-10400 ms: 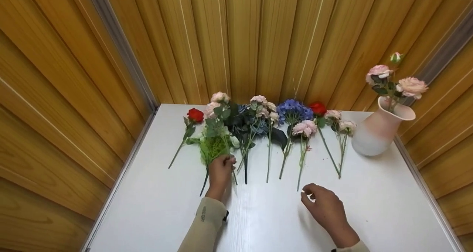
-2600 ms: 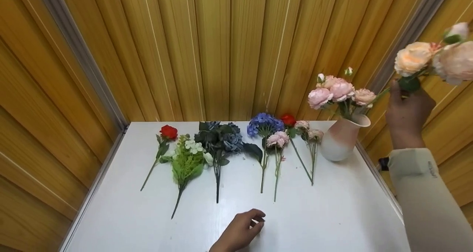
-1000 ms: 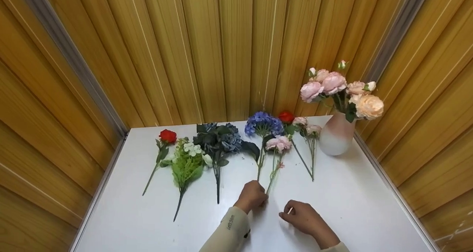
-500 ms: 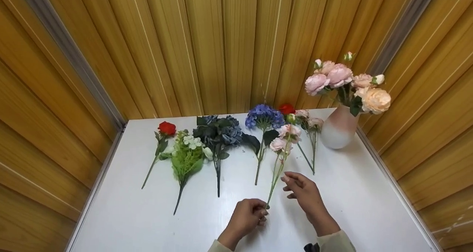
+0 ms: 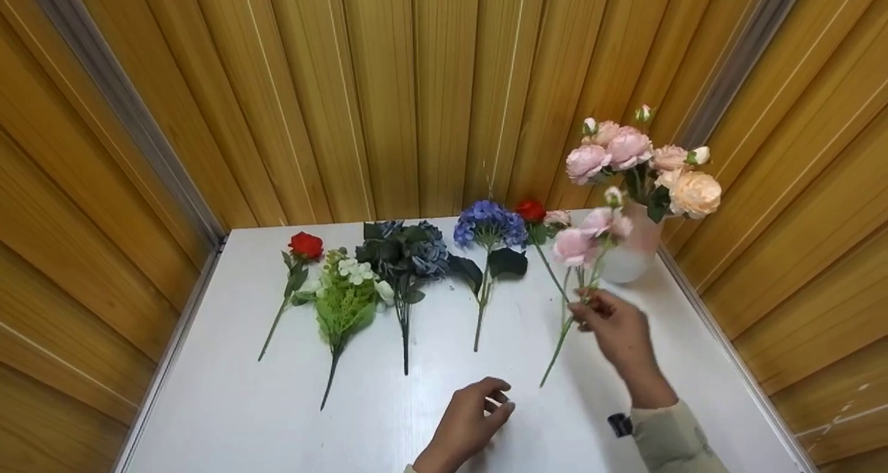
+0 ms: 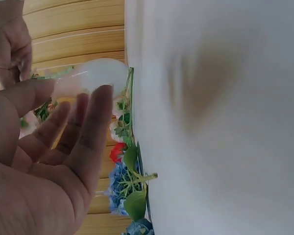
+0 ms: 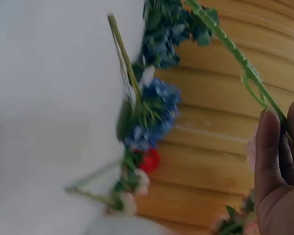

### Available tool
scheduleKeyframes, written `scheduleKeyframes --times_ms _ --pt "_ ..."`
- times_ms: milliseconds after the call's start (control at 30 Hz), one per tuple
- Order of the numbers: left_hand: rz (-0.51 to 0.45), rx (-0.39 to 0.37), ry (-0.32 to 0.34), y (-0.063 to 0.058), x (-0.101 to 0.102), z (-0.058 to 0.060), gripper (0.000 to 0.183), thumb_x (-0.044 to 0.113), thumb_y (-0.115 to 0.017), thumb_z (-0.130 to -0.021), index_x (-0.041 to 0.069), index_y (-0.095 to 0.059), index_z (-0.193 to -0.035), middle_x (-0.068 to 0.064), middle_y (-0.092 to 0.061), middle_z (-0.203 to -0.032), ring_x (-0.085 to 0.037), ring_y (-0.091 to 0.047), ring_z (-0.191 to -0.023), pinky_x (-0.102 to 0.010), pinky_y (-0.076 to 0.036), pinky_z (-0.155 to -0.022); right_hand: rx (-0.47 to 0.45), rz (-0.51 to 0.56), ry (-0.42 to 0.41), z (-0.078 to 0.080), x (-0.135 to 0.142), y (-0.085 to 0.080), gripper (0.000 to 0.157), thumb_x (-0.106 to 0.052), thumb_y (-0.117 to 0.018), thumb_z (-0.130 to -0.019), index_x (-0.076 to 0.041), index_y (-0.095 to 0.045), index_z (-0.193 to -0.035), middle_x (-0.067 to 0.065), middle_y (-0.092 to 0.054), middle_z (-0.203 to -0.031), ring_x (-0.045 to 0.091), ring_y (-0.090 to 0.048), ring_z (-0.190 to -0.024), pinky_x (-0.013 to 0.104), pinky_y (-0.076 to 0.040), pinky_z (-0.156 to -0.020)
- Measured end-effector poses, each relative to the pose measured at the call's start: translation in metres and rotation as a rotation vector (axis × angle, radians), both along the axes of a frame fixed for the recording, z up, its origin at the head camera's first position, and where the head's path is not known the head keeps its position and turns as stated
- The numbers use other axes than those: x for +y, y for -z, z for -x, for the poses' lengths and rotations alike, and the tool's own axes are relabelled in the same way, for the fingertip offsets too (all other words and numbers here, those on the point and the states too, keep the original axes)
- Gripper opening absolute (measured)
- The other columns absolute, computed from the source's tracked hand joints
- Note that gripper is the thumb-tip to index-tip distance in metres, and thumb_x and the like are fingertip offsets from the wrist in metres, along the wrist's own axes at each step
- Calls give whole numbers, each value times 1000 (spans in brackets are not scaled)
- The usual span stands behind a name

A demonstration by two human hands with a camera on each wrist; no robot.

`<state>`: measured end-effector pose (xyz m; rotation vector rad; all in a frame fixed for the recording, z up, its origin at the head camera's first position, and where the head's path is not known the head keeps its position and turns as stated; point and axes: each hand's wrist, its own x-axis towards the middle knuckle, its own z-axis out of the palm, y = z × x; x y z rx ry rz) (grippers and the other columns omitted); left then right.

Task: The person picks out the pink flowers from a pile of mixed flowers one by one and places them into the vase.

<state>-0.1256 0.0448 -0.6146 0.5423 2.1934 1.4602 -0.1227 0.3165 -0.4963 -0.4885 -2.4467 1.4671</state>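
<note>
My right hand pinches the green stem of a pink peony between thumb and fingers. Its blooms and a small bud rise above the hand, overlapping the vase in the head view, and the stem's lower end points down to the left. In the right wrist view that stem runs up and left from the fingertips. My left hand is low over the front of the table, fingers loosely bent with nothing between them. The pink-and-white vase holds several pink peonies and a peach one.
On the white table lie, from the left, a red rose, a green-and-white bunch, a dark blue bunch, a blue hydrangea, another red rose and a small pink flower. Wooden panels enclose it.
The left hand took the pink peony by its stem end and lifted it off the table. Now the right hand has it, moved right toward the vase; the left hand has let go.
</note>
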Motion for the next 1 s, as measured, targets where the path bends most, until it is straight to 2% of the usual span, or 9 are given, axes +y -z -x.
scheduleKeyframes --times_ms 233,367,400,467,600,633,767,867,1000 --pt "14 -27 -78 4 -13 5 21 17 -77 -107 8 -78 -126 1 -80 -115 -15 -77 -102 -38 -67 -86 351 -395 306 39 74 -105 38 -38 -77 -110 -1 -82 -120 20 -83 -111 -12 -60 -79 5 -49 -69" --pt "8 -34 -80 6 -17 7 20 17 -77 -107 9 -78 -125 1 -80 -114 -15 -77 -101 -36 -66 -85 551 -510 453 65 101 -134 34 -32 -80 -109 1 -84 -115 25 -84 -107 -27 -48 -78 2 -41 -79" --pt "3 -29 -77 7 -18 7 19 17 -77 -107 8 -78 -125 1 -80 -114 -15 -77 -101 -36 -66 -84 616 -458 445 73 105 -135 30 -27 -80 -109 3 -85 -114 29 -84 -108 -26 -50 -78 2 -43 -81" --pt "1 -28 -71 7 -19 8 20 17 -77 -107 9 -78 -125 1 -80 -114 -15 -77 -100 -34 -66 -83 665 -486 435 86 115 -131 26 -22 -78 -110 2 -86 -114 30 -84 -107 -29 -49 -79 0 -41 -85" --pt "3 -22 -81 5 -20 12 20 18 -77 -107 9 -78 -125 1 -81 -115 -15 -77 -100 -36 -66 -84 580 -514 387 102 125 -109 27 -20 -70 -115 2 -86 -120 30 -83 -106 -3 -60 -78 6 -43 -79" --pt "7 -23 -87 5 -20 13 19 18 -77 -107 9 -78 -125 1 -80 -115 -15 -77 -101 -37 -66 -85 529 -590 397 104 128 -102 29 -22 -68 -116 1 -85 -120 27 -84 -106 3 -65 -81 9 -42 -79" --pt "24 0 -106 4 -21 16 18 17 -77 -107 11 -78 -124 2 -80 -115 -14 -76 -102 -39 -67 -87 430 -593 369 112 142 -80 32 -17 -64 -116 9 -81 -121 34 -81 -110 46 -76 -93 43 -61 -85" --pt "33 4 -114 5 -21 19 19 15 -76 -107 11 -78 -125 3 -79 -116 -13 -75 -102 -38 -66 -87 365 -567 363 116 151 -76 34 -17 -62 -116 11 -78 -129 37 -80 -121 55 -78 -109 66 -65 -99" --pt "29 -10 -127 3 -21 23 21 11 -75 -105 10 -77 -126 1 -79 -116 -12 -75 -101 -38 -66 -88 324 -522 354 119 153 -82 37 -20 -66 -115 7 -73 -140 34 -76 -137 54 -74 -126 69 -61 -109"
